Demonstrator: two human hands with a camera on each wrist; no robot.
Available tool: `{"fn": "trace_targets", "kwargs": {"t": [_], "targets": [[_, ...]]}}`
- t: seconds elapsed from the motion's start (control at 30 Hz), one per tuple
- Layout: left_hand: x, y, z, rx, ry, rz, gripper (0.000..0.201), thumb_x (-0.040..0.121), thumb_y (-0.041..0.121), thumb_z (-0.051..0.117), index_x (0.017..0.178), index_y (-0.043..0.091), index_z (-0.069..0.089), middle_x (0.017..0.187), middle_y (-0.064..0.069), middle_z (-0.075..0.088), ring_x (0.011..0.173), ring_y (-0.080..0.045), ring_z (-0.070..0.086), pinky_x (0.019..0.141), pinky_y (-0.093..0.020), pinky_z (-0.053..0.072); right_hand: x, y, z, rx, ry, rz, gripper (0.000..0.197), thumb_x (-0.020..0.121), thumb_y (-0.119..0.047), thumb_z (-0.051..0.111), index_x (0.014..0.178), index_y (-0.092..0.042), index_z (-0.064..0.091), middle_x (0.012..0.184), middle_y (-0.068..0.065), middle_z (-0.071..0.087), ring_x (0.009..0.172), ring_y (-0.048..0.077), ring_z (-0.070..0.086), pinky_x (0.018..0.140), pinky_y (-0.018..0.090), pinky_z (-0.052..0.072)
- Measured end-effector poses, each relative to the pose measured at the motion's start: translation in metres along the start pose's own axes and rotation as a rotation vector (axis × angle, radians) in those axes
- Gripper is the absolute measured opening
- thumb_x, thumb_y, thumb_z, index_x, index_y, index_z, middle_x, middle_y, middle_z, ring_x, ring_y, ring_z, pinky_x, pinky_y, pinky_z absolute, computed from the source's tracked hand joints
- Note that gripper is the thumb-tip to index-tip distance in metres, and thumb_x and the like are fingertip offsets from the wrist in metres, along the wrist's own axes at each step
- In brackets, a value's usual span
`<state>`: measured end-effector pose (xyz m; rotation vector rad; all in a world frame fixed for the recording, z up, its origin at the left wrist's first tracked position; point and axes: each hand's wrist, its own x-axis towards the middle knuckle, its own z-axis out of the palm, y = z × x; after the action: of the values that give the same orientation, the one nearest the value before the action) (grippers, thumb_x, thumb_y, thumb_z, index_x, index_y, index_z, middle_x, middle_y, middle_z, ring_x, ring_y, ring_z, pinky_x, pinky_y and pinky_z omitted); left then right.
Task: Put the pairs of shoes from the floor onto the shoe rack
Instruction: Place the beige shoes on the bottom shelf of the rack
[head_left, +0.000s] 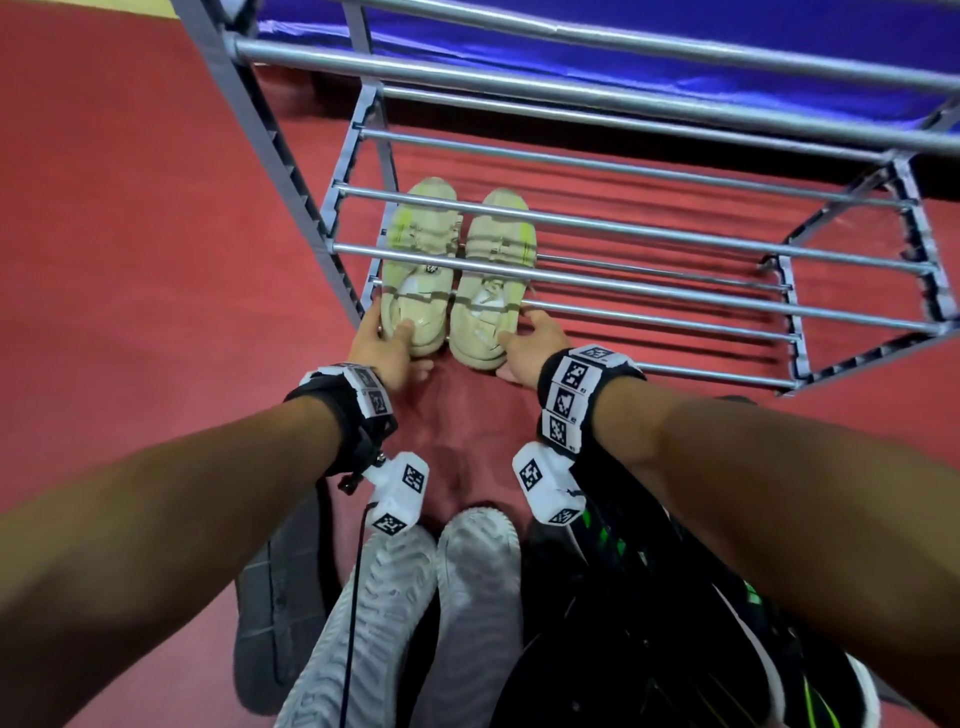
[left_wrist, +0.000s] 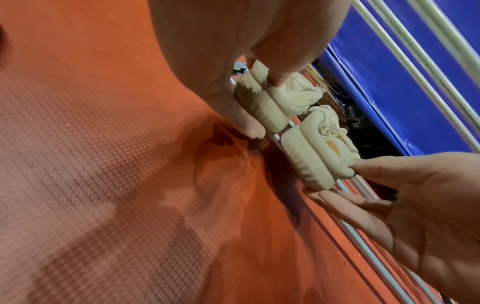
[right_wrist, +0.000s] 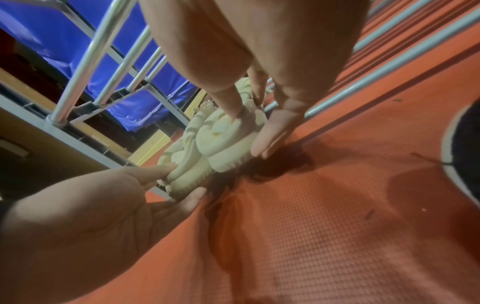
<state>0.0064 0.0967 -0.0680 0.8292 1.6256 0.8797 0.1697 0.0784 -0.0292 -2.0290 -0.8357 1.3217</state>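
Observation:
A pair of beige shoes lies on the lowest bars of the grey shoe rack (head_left: 623, 228), toes pointing away from me. My left hand (head_left: 388, 340) grips the heel of the left shoe (head_left: 415, 280), thumb on top and fingers under the sole. My right hand (head_left: 522, 340) holds the heel of the right shoe (head_left: 488, 306) the same way. In the left wrist view, the left hand (left_wrist: 226, 92) pinches the left shoe (left_wrist: 262, 109), with the right shoe (left_wrist: 311, 156) beside it. In the right wrist view, the right hand (right_wrist: 280, 115) clasps the right shoe (right_wrist: 223, 139).
On the red floor mat (head_left: 130, 234) near me lie a pale grey pair (head_left: 426, 597), a black pair with green marks (head_left: 649, 597) to the right and a dark grey shoe (head_left: 275, 597) to the left. Higher rack shelves overhang; a blue sheet (head_left: 571, 52) hangs behind.

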Motion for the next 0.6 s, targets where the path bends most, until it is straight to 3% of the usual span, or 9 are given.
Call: {"fn": "trace_targets", "kwargs": {"t": [0.1, 0.2, 0.27, 0.4, 0.47, 0.53, 0.6], "targets": [[0.002, -0.001, 0.002, -0.01, 0.043, 0.0, 0.046, 0.099, 0.02, 0.051, 0.143, 0.029, 0.04, 0.084, -0.006, 0.069, 0.047, -0.019, 0.062, 0.046, -0.029, 0.056, 0.0, 0.001, 0.001, 0.018, -0.007, -0.003, 0.033, 0.095, -0.015, 0.058, 0.127, -0.016, 0.054, 0.084, 0.002, 0.063, 0.082, 0.027, 0.069, 0.077, 0.045, 0.061], [-0.002, 0.001, 0.006, 0.005, 0.055, -0.029, 0.05, 0.097, 0.021, 0.053, 0.143, 0.032, 0.037, 0.087, -0.007, 0.068, 0.054, -0.023, 0.063, 0.049, -0.03, 0.057, -0.002, 0.001, 0.003, 0.006, -0.032, 0.013, 0.037, 0.096, -0.018, 0.058, 0.133, -0.018, 0.05, 0.108, 0.013, 0.069, 0.089, 0.032, 0.071, 0.076, 0.044, 0.061], [-0.003, 0.002, 0.006, 0.024, 0.048, -0.049, 0.053, 0.097, 0.021, 0.052, 0.145, 0.033, 0.033, 0.086, -0.007, 0.066, 0.059, -0.027, 0.062, 0.048, -0.031, 0.056, -0.004, 0.0, 0.002, -0.01, -0.057, 0.044, 0.041, 0.097, -0.02, 0.055, 0.137, -0.02, 0.046, 0.114, 0.016, 0.067, 0.096, 0.036, 0.071, 0.08, 0.047, 0.06], [-0.009, 0.008, 0.002, 0.147, 0.059, -0.078, 0.061, 0.091, 0.034, 0.055, 0.145, 0.042, 0.028, 0.108, -0.01, 0.066, 0.061, -0.03, 0.064, 0.049, -0.031, 0.055, -0.009, -0.003, -0.006, -0.073, -0.102, 0.046, 0.045, 0.096, -0.029, 0.055, 0.139, -0.026, 0.041, 0.097, 0.01, 0.065, 0.083, 0.029, 0.069, 0.081, 0.052, 0.059], [-0.015, 0.011, 0.002, 0.163, 0.061, -0.114, 0.064, 0.088, 0.037, 0.056, 0.145, 0.039, 0.027, 0.1, -0.009, 0.065, 0.063, -0.032, 0.066, 0.05, -0.033, 0.055, -0.013, -0.005, -0.01, -0.129, -0.1, 0.036, 0.051, 0.093, -0.035, 0.056, 0.14, -0.027, 0.038, 0.099, 0.006, 0.066, 0.082, 0.025, 0.068, 0.078, 0.048, 0.061], [-0.027, 0.017, 0.004, 0.175, 0.08, -0.158, 0.072, 0.082, 0.042, 0.063, 0.142, 0.033, 0.024, 0.094, -0.006, 0.063, 0.073, -0.035, 0.069, 0.062, -0.042, 0.06, -0.017, -0.007, -0.015, -0.177, -0.097, 0.026, 0.051, 0.092, -0.036, 0.057, 0.139, -0.028, 0.039, 0.104, 0.005, 0.067, 0.089, 0.024, 0.069, 0.077, 0.042, 0.061], [-0.034, 0.018, 0.006, 0.202, 0.105, -0.172, 0.076, 0.066, 0.052, 0.068, 0.126, 0.031, 0.026, 0.096, -0.008, 0.062, 0.083, -0.036, 0.069, 0.076, -0.052, 0.059, -0.023, -0.009, -0.021, -0.196, -0.1, 0.01, 0.048, 0.092, -0.035, 0.057, 0.137, -0.028, 0.041, 0.105, 0.004, 0.065, 0.095, 0.025, 0.068, 0.074, 0.037, 0.061]]}}
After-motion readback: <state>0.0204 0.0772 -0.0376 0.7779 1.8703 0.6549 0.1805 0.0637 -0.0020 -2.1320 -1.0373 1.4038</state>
